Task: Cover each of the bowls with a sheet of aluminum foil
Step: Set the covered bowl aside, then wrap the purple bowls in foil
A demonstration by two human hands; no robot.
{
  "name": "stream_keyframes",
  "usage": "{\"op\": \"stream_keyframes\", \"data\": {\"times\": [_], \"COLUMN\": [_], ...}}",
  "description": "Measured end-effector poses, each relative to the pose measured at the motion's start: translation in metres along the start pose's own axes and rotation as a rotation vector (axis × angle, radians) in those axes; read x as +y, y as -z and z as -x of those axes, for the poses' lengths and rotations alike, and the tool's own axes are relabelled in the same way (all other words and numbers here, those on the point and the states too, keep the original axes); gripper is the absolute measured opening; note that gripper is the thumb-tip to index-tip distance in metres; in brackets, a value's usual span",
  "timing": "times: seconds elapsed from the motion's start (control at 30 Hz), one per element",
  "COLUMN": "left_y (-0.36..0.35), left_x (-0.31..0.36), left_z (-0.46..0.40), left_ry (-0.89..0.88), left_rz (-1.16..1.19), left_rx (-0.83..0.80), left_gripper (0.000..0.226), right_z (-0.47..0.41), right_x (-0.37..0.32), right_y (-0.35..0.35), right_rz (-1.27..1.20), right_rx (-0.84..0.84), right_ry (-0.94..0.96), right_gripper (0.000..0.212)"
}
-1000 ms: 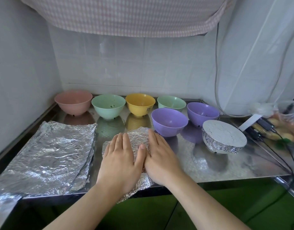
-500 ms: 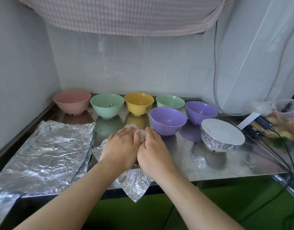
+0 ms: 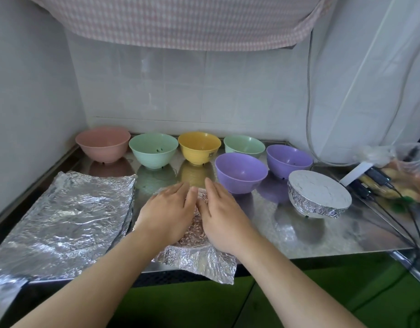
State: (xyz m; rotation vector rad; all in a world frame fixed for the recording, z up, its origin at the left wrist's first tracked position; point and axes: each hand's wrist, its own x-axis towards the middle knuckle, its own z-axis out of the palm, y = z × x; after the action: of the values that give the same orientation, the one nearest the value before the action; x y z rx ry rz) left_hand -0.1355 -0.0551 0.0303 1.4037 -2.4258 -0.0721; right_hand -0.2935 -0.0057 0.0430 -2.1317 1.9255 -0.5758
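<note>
A stack of foil sheets [image 3: 64, 221] is laid flat on the steel counter [image 3: 322, 235], well to the left of the fingers. Beyond the fingertips, a row of uncovered bowls is set along the wall: a pink bowl [image 3: 102, 144], a green bowl [image 3: 153, 150], a yellow bowl [image 3: 199, 147] and a second green bowl [image 3: 244, 146]. The left hand [image 3: 167, 213] and the right hand [image 3: 222, 215] are pressed side by side, palms down, on a crumpled foil sheet [image 3: 199, 254], whose near corner is hung over the counter edge below the wrists. The fingers of both hands are held straight and close together, with the thumbs almost meeting at the middle. Whether a bowl is hidden under the sheet cannot be told. Just right of the right fingertips a purple bowl [image 3: 241, 172] is placed, with another purple bowl [image 3: 289, 159] behind it. Further right, a foil-covered bowl [image 3: 319, 197] is seen, its wrap folded down around the rim.
</note>
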Motion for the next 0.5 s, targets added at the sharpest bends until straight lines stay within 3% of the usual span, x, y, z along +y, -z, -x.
{"op": "stream_keyframes", "data": {"times": [0.13,0.27,0.37,0.5], "left_y": [-0.007,-0.006,-0.002,-0.004], "left_x": [-0.003,-0.001,0.0,-0.008], "left_z": [0.004,0.005,0.008,0.014], "left_ry": [0.037,0.041,0.001,-0.027], "left_rz": [-0.071,-0.039,-0.04,-0.041], "left_rx": [0.002,0.09,0.147,0.095], "left_gripper": [0.044,0.029,0.031,0.038], "right_z": [0.01,0.012,0.008,0.003], "right_x": [-0.026,-0.027,-0.016,-0.009], "right_y": [-0.015,-0.024,-0.028,-0.031], "right_rz": [0.008,0.043,0.069,0.117], "right_rx": [0.108,0.139,0.143,0.129], "right_ry": [-0.103,-0.145,-0.125,-0.067], "right_gripper": [0.063,0.092,0.086,0.099]}}
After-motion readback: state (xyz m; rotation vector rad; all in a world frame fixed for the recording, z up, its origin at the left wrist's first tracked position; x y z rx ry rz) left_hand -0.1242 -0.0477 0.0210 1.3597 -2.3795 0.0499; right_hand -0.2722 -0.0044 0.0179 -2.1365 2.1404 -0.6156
